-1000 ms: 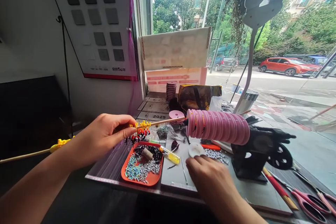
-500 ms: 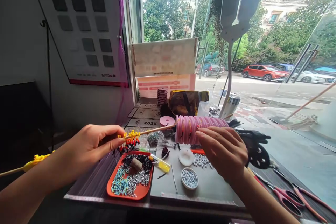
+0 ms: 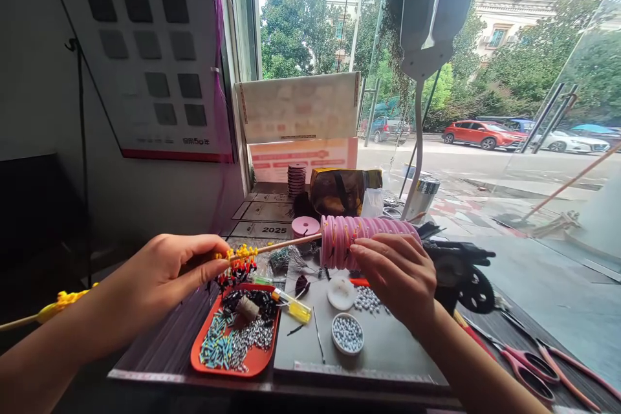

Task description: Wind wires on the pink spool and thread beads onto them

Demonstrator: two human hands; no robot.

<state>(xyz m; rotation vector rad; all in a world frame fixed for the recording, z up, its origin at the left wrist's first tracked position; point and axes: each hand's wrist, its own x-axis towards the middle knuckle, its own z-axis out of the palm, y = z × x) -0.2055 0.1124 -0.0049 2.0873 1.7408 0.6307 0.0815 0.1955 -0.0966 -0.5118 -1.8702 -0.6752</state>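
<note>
At the middle of my view, just past the left hand's fingertips, the stick (image 3: pixel 286 244) slopes gently up to the left end of the roller (image 3: pixel 385 228). The left hand (image 3: pixel 169 275) reaches in from the lower left, thumb and forefinger pinched narrow on the stick, with yellow ties (image 3: pixel 246 251) bunched at the pinch and red and black ends hanging below them. I see the right hand (image 3: pixel 400 275) come in from the lower right, palm down, wrist angled, fingertips bent against the roller's near face; I cannot tell whether they pinch a strand there. Below the left grip sits the orange tray (image 3: pixel 257 360), sorted with beads, and the yellow tool (image 3: pixel 297 309) overlaps its right edge. Below the right fingertips are a white disc (image 3: pixel 341 294), loose beads (image 3: pixel 365 299) partly hidden by that hand, and a filled bowl (image 3: pixel 348 353) nearer me. Just behind the stick lies a pink spool (image 3: pixel 305 226). Right of the right hand, the black stand (image 3: pixel 478 288) blocks that side, with scissors (image 3: pixel 531 369) nearer me, beyond the forearm.
</note>
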